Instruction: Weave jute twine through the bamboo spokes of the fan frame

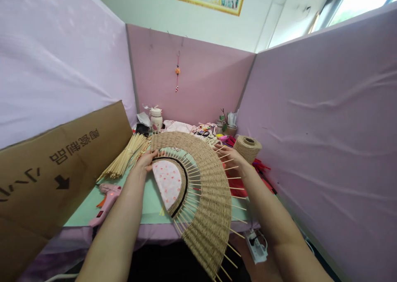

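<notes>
A large half-round woven fan of straw-coloured cord on thin wooden sticks is held tilted over the table's front edge. Its centre is a half-disc of white cloth with pink dots, bordered by tan cord and a black line. Bare sticks show in the gap between centre and woven band, and stick tips jut past the outer rim. My left hand is closed on the fan's left end, near the inner sticks. At the upper right, my right hand grips the outer rim among the stick tips; its fingertips are partly hidden.
A bundle of thin sticks and a pink glue gun lie at left beside a cardboard sheet. A cord spool stands behind my right hand. A jar and cloths are at the back; a power strip hangs below.
</notes>
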Tool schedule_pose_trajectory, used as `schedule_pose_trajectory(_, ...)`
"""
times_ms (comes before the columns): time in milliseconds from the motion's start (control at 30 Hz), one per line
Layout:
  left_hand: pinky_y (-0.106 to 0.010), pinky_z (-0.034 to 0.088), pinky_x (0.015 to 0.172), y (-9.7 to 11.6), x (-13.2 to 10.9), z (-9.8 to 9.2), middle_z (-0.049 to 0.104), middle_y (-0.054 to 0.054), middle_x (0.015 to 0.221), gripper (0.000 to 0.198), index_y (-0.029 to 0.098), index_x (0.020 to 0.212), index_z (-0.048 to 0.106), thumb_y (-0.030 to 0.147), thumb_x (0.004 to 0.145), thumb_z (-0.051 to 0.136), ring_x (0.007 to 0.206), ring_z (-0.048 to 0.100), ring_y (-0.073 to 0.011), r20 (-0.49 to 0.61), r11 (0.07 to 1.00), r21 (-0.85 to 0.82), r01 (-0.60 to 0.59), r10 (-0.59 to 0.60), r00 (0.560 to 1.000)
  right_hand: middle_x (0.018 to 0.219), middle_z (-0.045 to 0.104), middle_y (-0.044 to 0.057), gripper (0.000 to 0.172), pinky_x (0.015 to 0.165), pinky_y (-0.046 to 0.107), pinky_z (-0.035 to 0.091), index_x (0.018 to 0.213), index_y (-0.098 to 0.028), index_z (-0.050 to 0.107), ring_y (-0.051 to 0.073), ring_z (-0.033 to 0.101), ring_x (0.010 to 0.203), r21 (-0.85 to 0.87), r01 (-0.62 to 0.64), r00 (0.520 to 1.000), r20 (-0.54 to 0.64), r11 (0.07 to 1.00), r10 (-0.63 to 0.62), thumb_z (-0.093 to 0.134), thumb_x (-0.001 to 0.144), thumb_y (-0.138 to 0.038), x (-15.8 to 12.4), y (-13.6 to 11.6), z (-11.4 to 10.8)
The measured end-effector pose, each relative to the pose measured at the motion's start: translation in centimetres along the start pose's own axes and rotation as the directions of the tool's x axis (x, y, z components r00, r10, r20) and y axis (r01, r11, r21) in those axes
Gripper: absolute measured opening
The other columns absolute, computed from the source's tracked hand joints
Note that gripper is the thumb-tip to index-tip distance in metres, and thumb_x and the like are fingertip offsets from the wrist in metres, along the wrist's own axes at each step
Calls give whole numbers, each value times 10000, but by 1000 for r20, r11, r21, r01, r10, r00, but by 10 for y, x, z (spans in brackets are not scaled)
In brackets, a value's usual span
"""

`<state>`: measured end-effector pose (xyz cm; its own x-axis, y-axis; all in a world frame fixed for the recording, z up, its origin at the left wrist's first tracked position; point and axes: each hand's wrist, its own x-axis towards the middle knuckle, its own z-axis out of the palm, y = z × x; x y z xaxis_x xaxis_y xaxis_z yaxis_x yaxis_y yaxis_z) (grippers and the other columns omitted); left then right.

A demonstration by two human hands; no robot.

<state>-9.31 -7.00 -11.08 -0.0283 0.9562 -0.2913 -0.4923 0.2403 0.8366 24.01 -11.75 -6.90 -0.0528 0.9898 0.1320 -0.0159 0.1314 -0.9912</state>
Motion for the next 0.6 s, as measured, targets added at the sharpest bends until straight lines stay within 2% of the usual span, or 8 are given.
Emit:
schedule_pose_trajectory(133,-313,584,593,5,-3,-2,705,-32,661,112,152,937,565,86,848,577,624,697,-180,-53,999,31,30,-28,998,1130,684,109,317,1022,460,429,1066,-190,628,232,623,1103,-97,-87,993,-85,991,79,578,760,-255,-14,11,-31)
schedule_pose_trajectory(200,-308,584,591,4,-3,-2,707,-40,666,115,148,924,569,68,843,574,617,699,-177,-76,998,41,42,-39,996,1242,627,102,370,1077,469,364,1159,-193,603,231,556,1195,-293,18,978,-191,956,-77,518,806,-266,-26,11,-33)
schedule_pose_trajectory(267,-311,585,592,2,-2,-3,711,-50,674,112,142,924,577,63,845,566,614,703,-181,-95,997,51,56,-51,994,1342,554,88,415,1125,464,289,1242,-206,567,230,473,1277,-519,166,930,-201,838,-309,484,843,-284,-33,9,-23)
schedule_pose_trajectory(333,-319,588,591,0,-2,-2,713,-55,676,128,136,946,581,55,853,545,607,705,-186,-112,996,62,70,-63,992,1384,513,89,434,1142,452,259,1292,-209,538,230,433,1307,-668,292,901,-50,685,-432,462,876,-304,-36,8,-5)
schedule_pose_trajectory(367,-323,590,587,-1,-2,-2,714,-56,676,145,134,965,580,50,856,536,602,705,-188,-118,995,66,77,-69,991,1381,516,94,431,1138,444,272,1299,-205,535,228,439,1302,-699,348,904,74,625,-420,448,891,-313,-37,9,6)
schedule_pose_trajectory(433,-331,593,574,-3,-2,-1,718,-56,682,182,130,1008,578,46,853,534,593,704,-193,-126,993,71,93,-84,988,1385,512,108,441,1130,431,295,1318,-185,521,225,436,1309,-707,447,895,349,548,-279,418,915,-330,-35,18,27)
schedule_pose_trajectory(467,-335,594,570,-3,-2,0,720,-58,688,196,129,1026,578,49,851,539,592,704,-196,-126,992,70,103,-93,988,1420,472,121,462,1136,435,282,1335,-163,504,235,390,1346,-707,471,878,430,527,-209,417,918,-344,-34,26,37)
schedule_pose_trajectory(600,-336,600,591,-3,-11,5,719,-84,698,163,104,1009,606,93,873,517,613,705,-205,-83,989,38,145,-141,987,1496,333,198,581,1160,430,217,1399,-51,405,273,280,1405,-759,411,893,446,504,-55,391,935,-400,-28,60,57)
